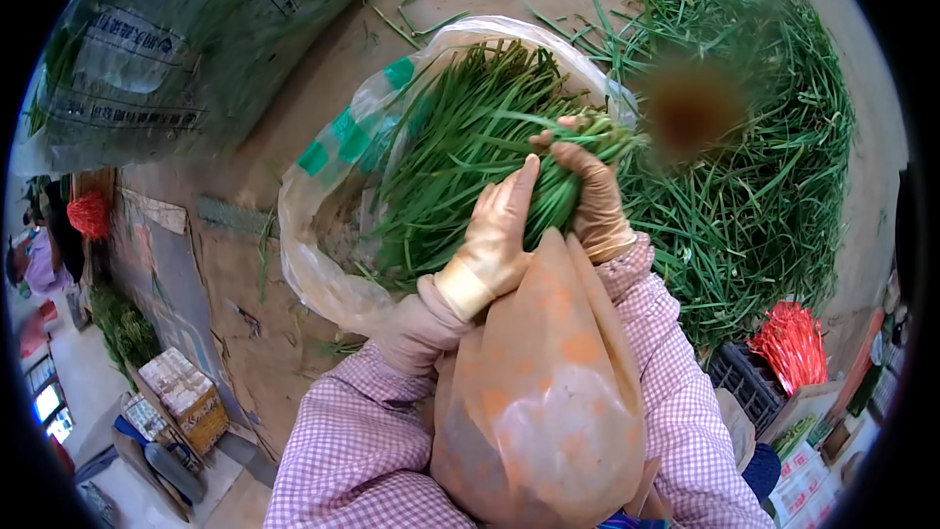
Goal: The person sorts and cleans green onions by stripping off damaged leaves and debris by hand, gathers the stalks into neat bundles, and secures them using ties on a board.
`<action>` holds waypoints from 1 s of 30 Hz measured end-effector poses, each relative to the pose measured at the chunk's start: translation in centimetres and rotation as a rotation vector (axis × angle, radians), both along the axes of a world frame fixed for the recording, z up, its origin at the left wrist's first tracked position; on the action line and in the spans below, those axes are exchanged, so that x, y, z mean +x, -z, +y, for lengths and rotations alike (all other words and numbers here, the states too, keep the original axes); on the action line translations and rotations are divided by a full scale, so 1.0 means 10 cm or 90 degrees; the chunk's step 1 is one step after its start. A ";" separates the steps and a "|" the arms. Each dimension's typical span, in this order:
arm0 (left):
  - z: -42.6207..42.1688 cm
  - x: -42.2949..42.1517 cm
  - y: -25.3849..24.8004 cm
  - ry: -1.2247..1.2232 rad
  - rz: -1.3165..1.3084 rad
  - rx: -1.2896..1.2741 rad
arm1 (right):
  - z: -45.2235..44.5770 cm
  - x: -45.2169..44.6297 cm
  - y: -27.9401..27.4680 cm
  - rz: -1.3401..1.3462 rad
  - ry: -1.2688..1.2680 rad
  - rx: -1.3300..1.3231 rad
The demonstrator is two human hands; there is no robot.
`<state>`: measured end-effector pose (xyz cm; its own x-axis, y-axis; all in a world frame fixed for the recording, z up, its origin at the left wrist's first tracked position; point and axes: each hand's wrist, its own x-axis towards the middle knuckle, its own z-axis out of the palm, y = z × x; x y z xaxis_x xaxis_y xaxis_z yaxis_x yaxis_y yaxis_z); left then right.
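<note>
Long green leaves, which look like Chinese chives (470, 127), fill a clear plastic bag (328, 279) with an open, rolled-out mouth. My right hand (595, 198), in a tan glove, curls round a bunch of chives (556, 198) by its pale stem ends. Against the leafy side of the same bunch lies my left hand (493, 240), also gloved, with its fingers stretched out. Both hands are over the bag's near right part. My right fingertips are partly hidden among the stems.
A large heap of loose chives (754, 186) lies to the right. At upper left stands a filled, printed plastic bag (196, 59). Red ties (791, 338) rest on a dark crate (744, 382). Cardboard boxes (181, 387) stand at lower left. A brown blur covers part of the heap.
</note>
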<state>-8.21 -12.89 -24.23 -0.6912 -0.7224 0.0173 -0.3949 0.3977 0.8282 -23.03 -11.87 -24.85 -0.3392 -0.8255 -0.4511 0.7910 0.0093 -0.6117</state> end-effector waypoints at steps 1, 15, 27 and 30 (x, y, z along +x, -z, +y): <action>0.00 0.04 -0.05 -0.005 0.106 0.137 | 0.03 -0.09 -0.03 0.003 -0.003 0.002; -0.82 0.85 0.11 -0.313 0.192 0.303 | 0.89 -2.15 -1.44 0.120 0.223 -0.365; -0.76 -1.00 -2.88 0.354 0.175 -0.009 | 1.38 -1.70 -2.39 0.065 0.112 -0.469; -0.08 -1.09 -3.05 0.476 0.073 0.411 | 1.59 -1.68 -2.35 0.029 0.116 -0.483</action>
<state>-19.14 -13.69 6.26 -0.9914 0.0039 -0.1307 -0.1308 -0.0286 0.9910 -39.85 4.01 -1.39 -0.5035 -0.8324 0.2315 0.7142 -0.5518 -0.4306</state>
